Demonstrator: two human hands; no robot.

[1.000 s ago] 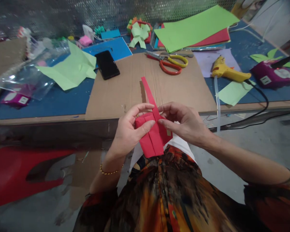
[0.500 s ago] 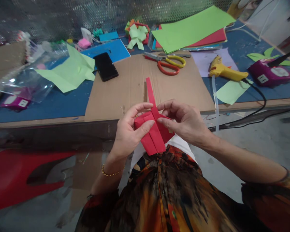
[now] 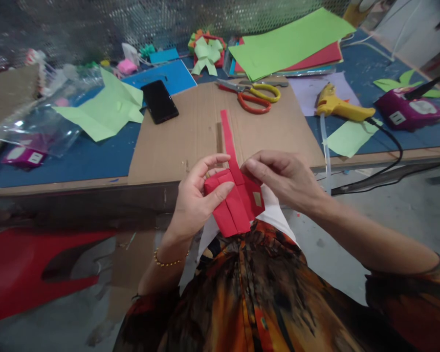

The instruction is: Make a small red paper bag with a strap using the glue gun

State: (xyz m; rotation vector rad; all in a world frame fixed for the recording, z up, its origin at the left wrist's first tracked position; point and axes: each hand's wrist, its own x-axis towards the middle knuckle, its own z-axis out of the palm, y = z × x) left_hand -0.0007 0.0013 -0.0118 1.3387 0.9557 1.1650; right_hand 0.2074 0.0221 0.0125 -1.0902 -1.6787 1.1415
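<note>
A small folded red paper box (image 3: 229, 210), with a long narrow red strip (image 3: 226, 129) standing up from its far side, is held above my lap. My left hand (image 3: 201, 195) grips its left side, thumb on top and fingers behind. At the far right edge of the box is my right hand (image 3: 275, 176), its thumb and forefinger pressed together. What lies between those fingertips, if anything, is hidden. A small beige patch (image 3: 257, 198) shows on the box's right face.
A cardboard sheet (image 3: 190, 132) covers the blue table's middle, with scissors (image 3: 254, 95) and a phone (image 3: 159, 101) on it. To the right lie a yellow glue gun (image 3: 342, 105) with its cord and a purple device (image 3: 407, 110). Green sheets (image 3: 293, 41) are stacked behind.
My right thumb has lifted off the box's face and closed against the forefinger at its far edge. The right flap and beige patch show more fully. The left hand keeps its hold.
</note>
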